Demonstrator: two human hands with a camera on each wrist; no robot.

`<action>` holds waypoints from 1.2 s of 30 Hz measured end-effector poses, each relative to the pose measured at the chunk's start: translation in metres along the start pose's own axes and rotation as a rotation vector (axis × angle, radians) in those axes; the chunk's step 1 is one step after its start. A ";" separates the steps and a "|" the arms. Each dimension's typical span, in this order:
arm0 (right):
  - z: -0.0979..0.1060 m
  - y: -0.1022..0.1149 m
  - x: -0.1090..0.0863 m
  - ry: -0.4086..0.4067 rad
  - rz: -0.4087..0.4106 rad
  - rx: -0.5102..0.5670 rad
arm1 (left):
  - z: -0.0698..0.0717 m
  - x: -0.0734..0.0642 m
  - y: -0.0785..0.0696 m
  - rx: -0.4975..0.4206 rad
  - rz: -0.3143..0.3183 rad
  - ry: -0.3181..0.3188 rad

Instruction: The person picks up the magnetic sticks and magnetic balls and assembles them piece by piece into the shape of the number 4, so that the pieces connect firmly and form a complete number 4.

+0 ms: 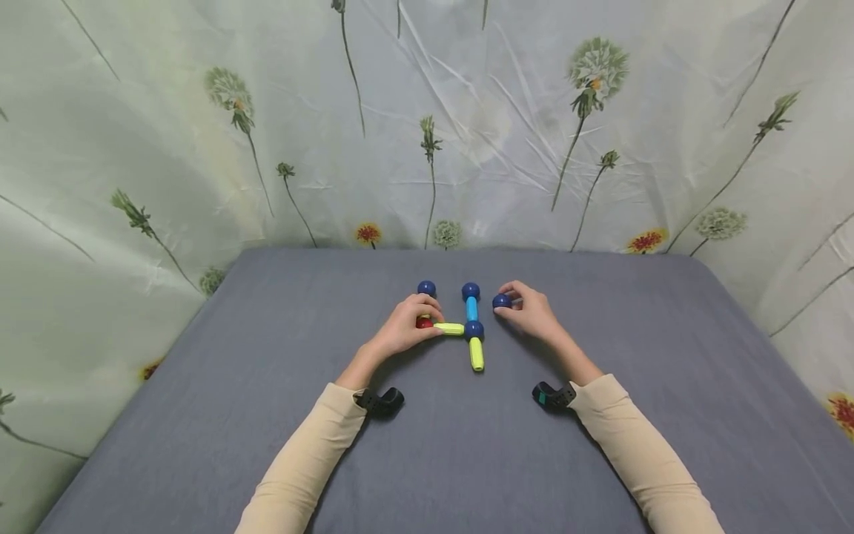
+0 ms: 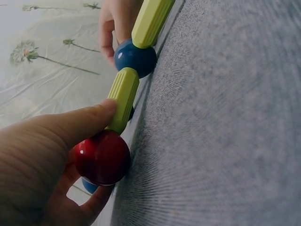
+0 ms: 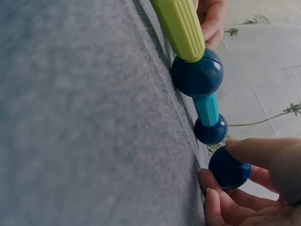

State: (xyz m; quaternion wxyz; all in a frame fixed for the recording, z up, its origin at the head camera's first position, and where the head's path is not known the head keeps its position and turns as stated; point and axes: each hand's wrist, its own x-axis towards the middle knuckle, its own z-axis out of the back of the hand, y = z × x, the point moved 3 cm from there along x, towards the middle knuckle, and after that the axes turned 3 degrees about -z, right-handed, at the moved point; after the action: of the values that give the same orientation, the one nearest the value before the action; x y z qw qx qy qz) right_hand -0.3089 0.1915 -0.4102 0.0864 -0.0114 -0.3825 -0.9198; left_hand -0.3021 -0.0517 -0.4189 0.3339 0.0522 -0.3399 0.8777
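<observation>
My left hand (image 1: 405, 325) grips a red ball (image 2: 102, 157) of a ball-and-rod building toy, its thumb lying on the yellow-green rod (image 1: 450, 328) joined to it. That rod runs right to a dark blue ball (image 1: 474, 330). From this ball a light blue rod (image 1: 472, 309) leads back to another blue ball (image 1: 471, 291), and a second yellow-green rod (image 1: 477, 354) points toward the front. Just behind the left fingers sits a blue ball (image 1: 426, 288); its link is mostly hidden. My right hand (image 1: 531, 311) pinches a loose blue ball (image 3: 229, 167) between thumb and fingers, apart from the joined pieces.
A grey cloth-covered table (image 1: 440, 460) lies under everything. Behind it hangs a pale curtain (image 1: 494, 133) printed with dandelions. Black straps with small devices (image 1: 382, 403) are worn on both wrists.
</observation>
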 end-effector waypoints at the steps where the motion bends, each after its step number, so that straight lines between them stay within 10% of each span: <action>1: 0.001 -0.001 -0.002 0.009 -0.002 0.004 | 0.000 0.000 0.000 -0.001 0.000 0.003; 36: 0.001 0.004 -0.069 0.369 0.118 0.086 | -0.002 -0.003 -0.001 -0.026 0.013 -0.013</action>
State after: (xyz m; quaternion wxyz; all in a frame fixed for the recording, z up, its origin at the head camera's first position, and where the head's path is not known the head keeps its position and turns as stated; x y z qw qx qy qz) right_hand -0.2400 0.1998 -0.4126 0.2091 0.1390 -0.3978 -0.8825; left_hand -0.2984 -0.0514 -0.4211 0.3263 0.0515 -0.3538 0.8750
